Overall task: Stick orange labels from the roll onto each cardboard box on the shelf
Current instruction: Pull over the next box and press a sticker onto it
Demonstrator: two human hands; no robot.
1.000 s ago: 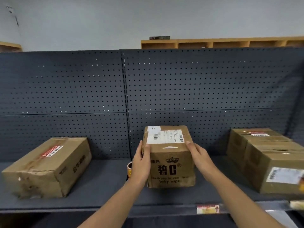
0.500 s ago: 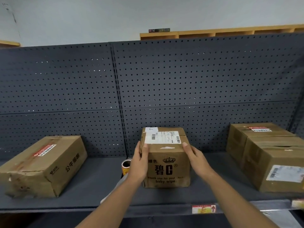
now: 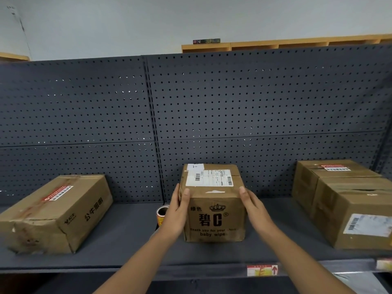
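Worn brown baby-wipe box [image 3: 214, 217], white shipping label [image 3: 209, 178] on top

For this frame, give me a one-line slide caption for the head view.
Both hands, left hand and right hand, flank the baby-wipe box on the shelf; label roll beside it.

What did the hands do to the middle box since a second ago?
Not much. The left hand and right hand still press the sides of the middle box, which has slid slightly away from the label roll, showing more of it. The other boxes stayed put.
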